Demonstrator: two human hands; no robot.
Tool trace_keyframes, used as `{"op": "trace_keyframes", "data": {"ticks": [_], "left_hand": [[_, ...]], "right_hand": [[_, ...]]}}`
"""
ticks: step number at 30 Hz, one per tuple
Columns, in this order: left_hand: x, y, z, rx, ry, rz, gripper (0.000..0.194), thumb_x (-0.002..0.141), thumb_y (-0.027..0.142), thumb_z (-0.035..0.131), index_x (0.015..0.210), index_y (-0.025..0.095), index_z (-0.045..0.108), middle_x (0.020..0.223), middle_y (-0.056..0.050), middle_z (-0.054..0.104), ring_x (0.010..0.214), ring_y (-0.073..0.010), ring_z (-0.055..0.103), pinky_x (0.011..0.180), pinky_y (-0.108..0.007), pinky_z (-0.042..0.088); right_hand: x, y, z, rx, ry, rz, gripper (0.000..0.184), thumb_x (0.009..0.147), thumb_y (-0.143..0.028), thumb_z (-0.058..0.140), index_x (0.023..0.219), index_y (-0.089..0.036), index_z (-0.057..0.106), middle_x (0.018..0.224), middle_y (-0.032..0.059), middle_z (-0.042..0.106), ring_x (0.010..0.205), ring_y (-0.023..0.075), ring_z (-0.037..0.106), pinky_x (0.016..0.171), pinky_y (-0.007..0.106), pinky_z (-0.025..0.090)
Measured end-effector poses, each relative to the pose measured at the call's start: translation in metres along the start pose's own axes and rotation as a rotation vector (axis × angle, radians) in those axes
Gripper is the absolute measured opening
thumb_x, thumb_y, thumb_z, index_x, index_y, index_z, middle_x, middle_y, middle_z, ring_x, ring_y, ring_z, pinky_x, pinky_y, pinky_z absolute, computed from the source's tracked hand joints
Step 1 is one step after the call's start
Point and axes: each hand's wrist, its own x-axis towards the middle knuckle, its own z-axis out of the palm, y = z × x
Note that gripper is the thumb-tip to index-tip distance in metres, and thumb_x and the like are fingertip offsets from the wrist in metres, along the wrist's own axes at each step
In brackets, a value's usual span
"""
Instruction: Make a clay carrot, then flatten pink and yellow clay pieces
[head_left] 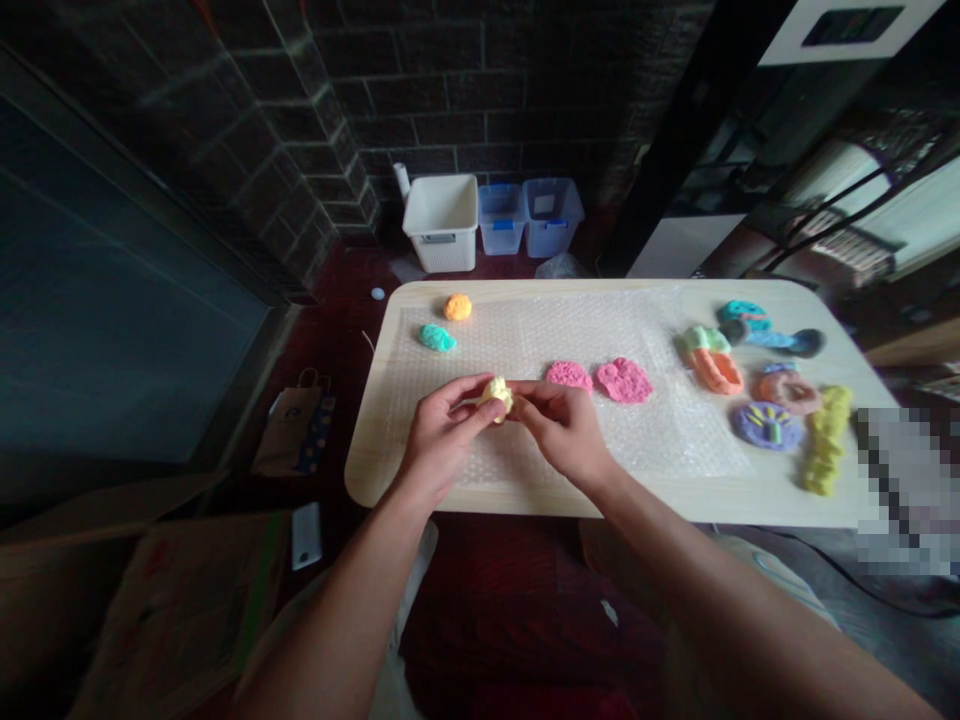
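Note:
Between my two hands, just above the table, is a small lump of pale yellow modelling clay (pixel 496 396). My left hand (pixel 444 432) pinches it from the left with thumb and fingers. From the right, the fingertips and thumb of my right hand (pixel 564 428) press against it too. Just beyond my right hand lies a flat pink clay piece (pixel 568 376), and a second pink clay piece (pixel 625 381) rests to its right. An orange clay ball (pixel 457 307) and a teal clay lump (pixel 436 338) sit at the table's far left.
Bubble wrap (pixel 517 325) covers much of the pale wooden table (pixel 637 502). Several shaped clay pieces lie at the right, among them a purple one (pixel 766 426) and a yellow strip (pixel 828 440). Behind the table stand a white bin (pixel 442 250) and two clear blue bins. Cardboard boxes (pixel 187 590) are at lower left.

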Motion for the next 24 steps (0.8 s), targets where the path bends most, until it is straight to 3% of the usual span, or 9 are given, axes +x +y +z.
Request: {"op": "trace_keyframes", "data": {"ticks": [4,8,12,18,21,24], "left_hand": [[0.002,0.000,-0.004,0.129,0.021,0.111,0.034,0.076,0.035,0.092,0.103,0.017,0.083,0.098,-0.009,0.082,0.087,-0.0208,0.073,0.080,-0.030,0.056],[0.001,0.002,-0.003,0.138,0.025,0.104,0.025,0.077,0.035,0.091,0.095,0.019,0.084,0.088,-0.005,0.081,0.083,-0.0199,0.072,0.077,-0.028,0.054],[-0.002,0.005,0.000,0.096,0.006,0.055,0.020,0.079,0.036,0.091,0.084,0.018,0.084,0.079,-0.004,0.078,0.075,-0.0167,0.068,0.075,-0.028,0.051],[-0.007,0.013,0.007,-0.111,-0.053,-0.028,0.020,0.078,0.034,0.091,0.085,0.016,0.085,0.085,-0.007,0.079,0.086,-0.0184,0.068,0.086,-0.031,0.051],[-0.007,0.014,0.010,-0.248,-0.110,-0.090,0.022,0.077,0.035,0.092,0.086,0.017,0.084,0.090,-0.007,0.079,0.086,-0.0182,0.069,0.084,-0.032,0.053],[-0.006,0.011,0.007,-0.175,-0.076,-0.075,0.026,0.078,0.037,0.092,0.090,0.016,0.083,0.094,-0.008,0.079,0.084,-0.0160,0.068,0.078,-0.028,0.053]], "right_hand": [[-0.002,-0.003,0.006,0.094,-0.116,0.032,0.038,0.083,-0.047,0.087,0.108,-0.019,0.081,0.102,0.0080,0.082,0.094,0.0231,0.076,0.094,0.040,0.061],[-0.001,-0.001,0.002,0.128,-0.083,0.036,0.041,0.070,-0.046,0.097,0.096,-0.020,0.080,0.092,0.0056,0.080,0.085,0.0200,0.074,0.086,0.036,0.061],[0.000,-0.001,-0.002,0.132,-0.048,0.044,0.037,0.069,-0.044,0.098,0.086,-0.019,0.077,0.081,0.0029,0.076,0.073,0.0161,0.068,0.075,0.033,0.058],[0.002,-0.006,-0.001,0.147,0.023,0.069,0.034,0.066,-0.038,0.099,0.078,-0.018,0.073,0.068,-0.0011,0.068,0.061,0.0121,0.057,0.059,0.027,0.047],[0.005,-0.008,-0.003,0.200,-0.020,0.103,0.032,0.069,-0.040,0.096,0.077,-0.017,0.075,0.067,-0.0004,0.068,0.061,0.0119,0.057,0.060,0.027,0.047],[0.006,-0.009,-0.008,0.178,-0.053,0.110,0.033,0.072,-0.042,0.095,0.084,-0.017,0.077,0.076,0.0022,0.072,0.068,0.0134,0.062,0.061,0.026,0.051]]}}
